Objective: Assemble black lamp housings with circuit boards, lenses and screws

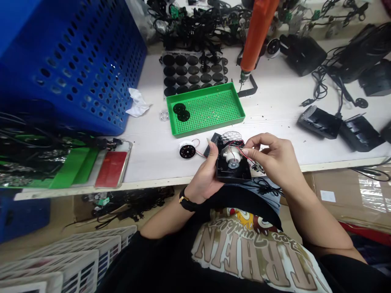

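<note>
Head view: white bench (275,101), left hand (205,175) closed on black housing (233,174), right hand (275,158) pinching wire (241,151).

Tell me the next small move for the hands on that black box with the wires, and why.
Probably press the red wire down beside the white round part. The left hand grips the black box at the edge of the table, the right hand pinches the wire, and it arches loose above the box's open side.
</note>
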`<act>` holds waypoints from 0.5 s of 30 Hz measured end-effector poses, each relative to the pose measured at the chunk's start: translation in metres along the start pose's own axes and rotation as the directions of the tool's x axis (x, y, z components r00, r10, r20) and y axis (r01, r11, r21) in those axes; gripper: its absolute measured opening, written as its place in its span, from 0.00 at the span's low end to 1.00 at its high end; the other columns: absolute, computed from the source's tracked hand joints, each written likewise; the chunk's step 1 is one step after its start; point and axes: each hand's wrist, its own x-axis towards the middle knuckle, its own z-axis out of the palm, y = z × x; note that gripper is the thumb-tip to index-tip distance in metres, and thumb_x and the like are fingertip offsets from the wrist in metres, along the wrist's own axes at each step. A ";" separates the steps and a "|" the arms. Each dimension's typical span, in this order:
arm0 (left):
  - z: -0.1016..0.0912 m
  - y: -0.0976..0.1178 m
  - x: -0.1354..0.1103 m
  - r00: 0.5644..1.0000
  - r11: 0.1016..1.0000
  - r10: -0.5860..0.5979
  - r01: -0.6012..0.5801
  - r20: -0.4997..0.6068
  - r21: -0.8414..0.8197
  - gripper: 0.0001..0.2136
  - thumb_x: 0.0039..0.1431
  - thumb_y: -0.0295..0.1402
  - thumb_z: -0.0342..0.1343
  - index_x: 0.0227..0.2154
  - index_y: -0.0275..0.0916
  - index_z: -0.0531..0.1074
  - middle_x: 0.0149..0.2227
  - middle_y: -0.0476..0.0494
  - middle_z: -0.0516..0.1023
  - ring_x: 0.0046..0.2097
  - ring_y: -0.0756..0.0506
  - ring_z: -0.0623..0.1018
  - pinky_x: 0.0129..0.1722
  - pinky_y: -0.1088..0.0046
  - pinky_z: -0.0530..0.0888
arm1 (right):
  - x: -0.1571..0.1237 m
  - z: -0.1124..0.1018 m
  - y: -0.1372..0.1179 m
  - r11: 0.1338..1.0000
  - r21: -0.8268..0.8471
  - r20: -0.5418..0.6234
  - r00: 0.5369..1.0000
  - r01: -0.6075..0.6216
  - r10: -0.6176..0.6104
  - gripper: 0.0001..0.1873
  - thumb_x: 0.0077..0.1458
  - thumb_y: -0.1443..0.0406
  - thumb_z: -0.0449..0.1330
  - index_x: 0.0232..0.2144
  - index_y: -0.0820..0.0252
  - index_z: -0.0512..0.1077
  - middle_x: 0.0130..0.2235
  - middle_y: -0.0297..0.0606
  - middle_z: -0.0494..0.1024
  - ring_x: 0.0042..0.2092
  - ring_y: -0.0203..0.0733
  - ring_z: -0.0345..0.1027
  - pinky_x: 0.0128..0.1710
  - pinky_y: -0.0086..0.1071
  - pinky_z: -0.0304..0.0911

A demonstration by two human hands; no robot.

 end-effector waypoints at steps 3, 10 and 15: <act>-0.002 -0.001 0.001 1.000 0.999 0.009 -0.009 -0.022 0.032 0.40 0.61 0.69 0.50 0.58 0.39 0.74 0.51 0.35 0.84 0.62 0.31 0.77 0.59 0.52 0.75 | 0.001 0.001 0.002 1.000 -0.001 0.001 1.000 0.011 -0.011 0.05 0.55 0.63 0.71 0.30 0.58 0.80 0.32 0.35 0.80 0.34 0.38 0.69 0.31 0.31 0.61; -0.003 0.001 0.002 0.998 0.994 0.016 -0.010 -0.054 0.106 0.40 0.62 0.70 0.47 0.59 0.40 0.73 0.52 0.36 0.83 0.63 0.31 0.76 0.60 0.52 0.75 | 0.005 0.003 0.001 0.999 -0.029 0.014 0.999 0.033 -0.033 0.04 0.56 0.64 0.68 0.29 0.58 0.79 0.31 0.34 0.80 0.37 0.40 0.69 0.34 0.32 0.61; 0.000 0.004 0.000 0.999 0.996 0.006 -0.002 -0.046 0.084 0.38 0.63 0.68 0.49 0.60 0.40 0.73 0.53 0.36 0.83 0.63 0.31 0.76 0.59 0.52 0.76 | 0.007 0.003 0.000 0.996 -0.060 0.026 0.998 0.066 -0.064 0.05 0.58 0.65 0.68 0.29 0.58 0.78 0.31 0.33 0.80 0.37 0.40 0.69 0.37 0.33 0.60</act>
